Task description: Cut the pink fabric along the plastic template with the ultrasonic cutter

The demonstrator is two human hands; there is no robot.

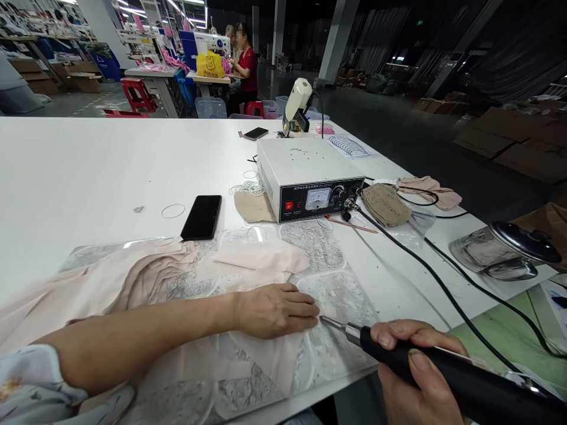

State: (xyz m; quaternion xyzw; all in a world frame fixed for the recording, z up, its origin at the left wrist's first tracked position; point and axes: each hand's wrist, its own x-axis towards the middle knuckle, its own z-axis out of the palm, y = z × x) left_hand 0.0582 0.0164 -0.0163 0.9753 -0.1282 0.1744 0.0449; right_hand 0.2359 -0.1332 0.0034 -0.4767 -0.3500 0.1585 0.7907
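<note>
My left hand lies palm down with its fingers together, flat on pale pink fabric spread over a patterned clear mat. In my right hand is a black handheld tool, wrapped by the fingers and thumb. Its metal tip points left and ends just beside my left fingertips, close to the fabric edge. A stack of pale pink fabric pieces rests at the left, partly behind my left forearm. More of the thin fabric reaches toward the table's front edge.
Beyond the mat stand a white control box, a black phone and a lamp-like device. Black cables cross the right side, near tan cloth and a lidded glass jug. A person in red sits behind.
</note>
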